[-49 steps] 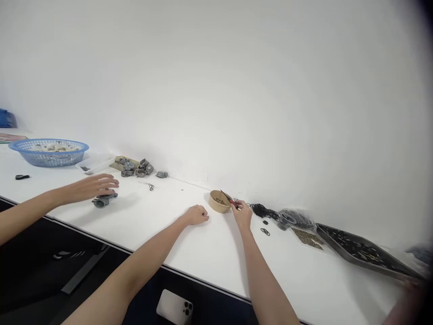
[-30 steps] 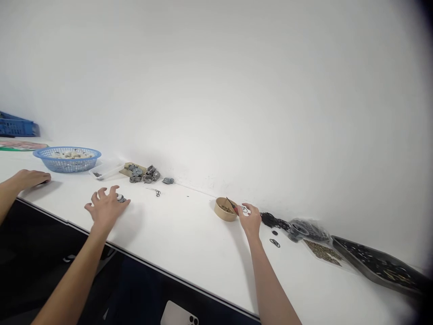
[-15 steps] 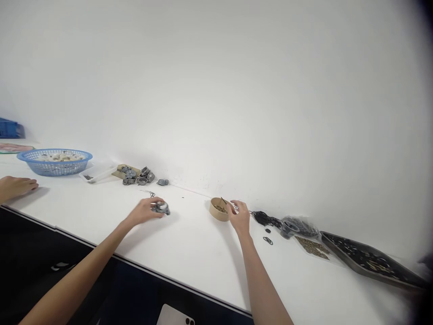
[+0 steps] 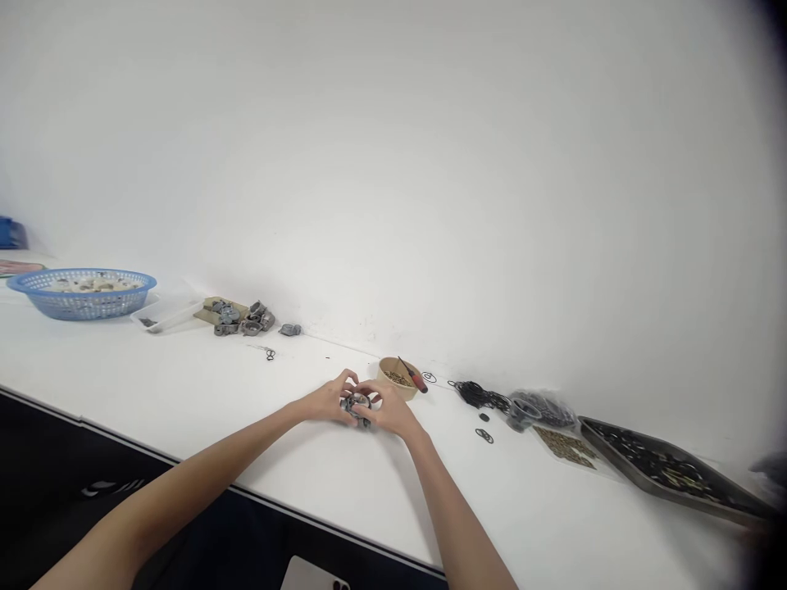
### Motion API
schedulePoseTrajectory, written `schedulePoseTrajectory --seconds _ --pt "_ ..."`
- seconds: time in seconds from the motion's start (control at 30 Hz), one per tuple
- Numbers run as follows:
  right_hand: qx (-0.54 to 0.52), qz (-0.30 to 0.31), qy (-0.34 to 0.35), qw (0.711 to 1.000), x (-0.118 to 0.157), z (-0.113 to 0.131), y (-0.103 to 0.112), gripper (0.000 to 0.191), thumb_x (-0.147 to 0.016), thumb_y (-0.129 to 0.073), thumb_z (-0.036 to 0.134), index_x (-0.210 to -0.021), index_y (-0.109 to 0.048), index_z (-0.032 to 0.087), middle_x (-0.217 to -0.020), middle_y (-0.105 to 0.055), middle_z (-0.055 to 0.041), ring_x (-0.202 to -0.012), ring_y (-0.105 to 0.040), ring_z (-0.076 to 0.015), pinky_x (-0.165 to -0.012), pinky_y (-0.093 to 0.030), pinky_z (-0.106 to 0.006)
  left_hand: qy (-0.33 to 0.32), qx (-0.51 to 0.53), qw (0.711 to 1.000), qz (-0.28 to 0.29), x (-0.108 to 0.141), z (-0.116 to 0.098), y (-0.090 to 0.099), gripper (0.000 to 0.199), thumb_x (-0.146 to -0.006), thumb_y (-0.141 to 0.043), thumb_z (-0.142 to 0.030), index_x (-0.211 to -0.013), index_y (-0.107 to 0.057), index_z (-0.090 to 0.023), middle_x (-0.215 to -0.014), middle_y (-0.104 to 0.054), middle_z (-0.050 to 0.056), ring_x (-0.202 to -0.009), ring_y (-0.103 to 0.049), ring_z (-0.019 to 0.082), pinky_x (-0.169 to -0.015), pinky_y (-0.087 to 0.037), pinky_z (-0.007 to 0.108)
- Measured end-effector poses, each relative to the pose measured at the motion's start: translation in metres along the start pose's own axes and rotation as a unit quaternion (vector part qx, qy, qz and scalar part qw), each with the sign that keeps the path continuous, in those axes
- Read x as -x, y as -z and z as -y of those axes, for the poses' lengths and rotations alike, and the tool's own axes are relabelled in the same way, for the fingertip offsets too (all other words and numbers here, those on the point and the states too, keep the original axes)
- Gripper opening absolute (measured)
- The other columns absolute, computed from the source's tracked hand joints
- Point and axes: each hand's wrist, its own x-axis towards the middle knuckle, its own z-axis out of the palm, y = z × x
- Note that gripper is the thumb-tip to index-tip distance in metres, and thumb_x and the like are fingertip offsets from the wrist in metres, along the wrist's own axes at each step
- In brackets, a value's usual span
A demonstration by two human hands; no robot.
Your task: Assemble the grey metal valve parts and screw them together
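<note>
Both of my hands meet over a small grey metal part (image 4: 356,404) on the white table (image 4: 184,393). My left hand (image 4: 327,401) grips its left side and my right hand (image 4: 387,410) closes on its right side. Just behind them stands a round brown bowl (image 4: 397,378) of small brass pieces, with a red-handled screwdriver (image 4: 413,376) resting on its rim. A loose black ring (image 4: 429,378) lies right of the bowl.
A pile of black rings (image 4: 483,397), a clear bag (image 4: 541,405) and a dark tray (image 4: 664,469) of small parts line the right. Grey castings (image 4: 243,317), a white tray (image 4: 163,312) and a blue basket (image 4: 79,292) sit at the left. A phone (image 4: 313,575) lies below the table edge.
My left hand carried the grey part rightward across the table. My right hand left the bowl area and came to the part. Another person's hand at the left edge is gone from view.
</note>
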Motion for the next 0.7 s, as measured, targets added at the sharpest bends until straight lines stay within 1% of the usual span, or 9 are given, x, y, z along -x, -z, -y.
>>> schedulePoseTrajectory --seconds 0.1,0.17,0.23,0.3,0.37,0.43,0.47,0.6,0.7 --pt "0.013 -0.001 -0.002 1.000 -0.001 -0.005 -0.005 0.028 -0.080 -0.069 0.033 -0.107 -0.070 0.025 -0.105 -0.068 -0.0037 -0.091 -0.062 -0.0183 -0.078 -0.051 -0.033 0.015 -0.007 0.999 0.033 0.003 0.003 0.010 0.104 -0.059 -0.086 -0.033 -0.144 -0.025 -0.031 -0.134 -0.055 0.017 -0.125 -0.052 0.028 -0.098 -0.044 0.044" --pt "0.016 -0.003 -0.006 1.000 -0.001 -0.007 -0.006 0.027 -0.081 -0.068 0.035 -0.106 -0.070 0.025 -0.103 -0.068 -0.0043 -0.088 -0.061 -0.0180 -0.078 -0.051 -0.033 0.027 -0.033 0.998 0.045 0.004 0.007 0.029 0.113 -0.056 -0.087 -0.035 -0.149 -0.022 -0.033 -0.142 -0.048 0.016 -0.134 -0.044 0.029 -0.102 -0.042 0.046" --pt "0.015 0.000 -0.011 1.000 -0.001 -0.008 -0.007 0.025 -0.082 -0.066 0.036 -0.103 -0.071 0.024 -0.100 -0.067 -0.0048 -0.086 -0.061 -0.0181 -0.077 -0.051 -0.033 0.041 -0.079 0.996 0.012 0.005 0.014 0.059 0.096 -0.061 -0.084 -0.042 -0.144 -0.037 -0.032 -0.145 -0.046 0.013 -0.136 -0.041 0.030 -0.103 -0.042 0.045" --pt "0.010 0.005 -0.020 1.000 -0.001 -0.007 -0.006 0.024 -0.083 -0.064 0.036 -0.102 -0.071 0.024 -0.101 -0.067 -0.0051 -0.086 -0.061 -0.0184 -0.075 -0.051 -0.033 0.069 -0.125 0.986 -0.084 0.009 0.025 0.098 0.068 -0.071 -0.074 -0.049 -0.132 -0.053 -0.026 -0.139 -0.052 0.011 -0.130 -0.048 0.029 -0.101 -0.045 0.042" --pt "0.008 0.008 -0.030 0.999 -0.001 -0.005 -0.006 0.022 -0.083 -0.062 0.035 -0.101 -0.070 0.025 -0.102 -0.067 -0.0048 -0.084 -0.060 -0.0183 -0.075 -0.051 -0.034 0.115 -0.200 0.946 -0.228 0.018 0.038 0.140 0.050 -0.080 -0.064 -0.049 -0.122 -0.060 -0.021 -0.129 -0.061 0.011 -0.119 -0.056 0.027 -0.099 -0.046 0.038" --pt "0.009 0.009 -0.039 0.999 -0.001 -0.003 -0.006 0.020 -0.084 -0.061 0.034 -0.099 -0.069 0.025 -0.102 -0.067 -0.0043 -0.082 -0.060 -0.0180 -0.076 -0.051 -0.034 0.193 -0.300 0.870 -0.341 0.032 0.051 0.180 0.039 -0.084 -0.058 -0.044 -0.116 -0.062 -0.022 -0.124 -0.063 0.009 -0.115 -0.056 0.026 -0.100 -0.045 0.036" --pt "0.010 0.011 -0.042 0.999 -0.002 -0.002 -0.006 0.019 -0.083 -0.060 0.033 -0.098 -0.069 0.025 -0.102 -0.066 -0.0041 -0.082 -0.059 -0.0179 -0.076 -0.051 -0.035 0.220 -0.315 0.845 -0.372 0.040 0.058 0.197 0.039 -0.085 -0.056 -0.041 -0.117 -0.061 -0.020 -0.126 -0.061 0.011 -0.119 -0.053 0.029 -0.103 -0.042 0.041" --pt "0.016 0.022 -0.060 0.998 -0.004 0.000 -0.004 0.017 -0.083 -0.060 0.032 -0.096 -0.069 0.026 -0.101 -0.066 -0.0037 -0.082 -0.059 -0.0181 -0.072 -0.050 -0.033 0.327 -0.371 0.752 -0.436 0.074 0.083 0.247 0.045 -0.085 -0.055 -0.038 -0.126 -0.055 -0.018 -0.137 -0.049 0.019 -0.127 -0.043 0.039 -0.101 -0.040 0.053" --pt "0.015 0.023 -0.064 0.998 -0.004 0.001 -0.003 0.017 -0.083 -0.059 0.033 -0.095 -0.069 0.027 -0.101 -0.066 -0.0042 -0.082 -0.060 -0.0189 -0.069 -0.050 -0.032 0.368 -0.392 0.728 -0.425 0.091 0.100 0.267 0.052 -0.087 -0.052 -0.039 -0.136 -0.047 -0.021 -0.142 -0.044 0.018 -0.127 -0.044 0.040 -0.095 -0.044 0.053"
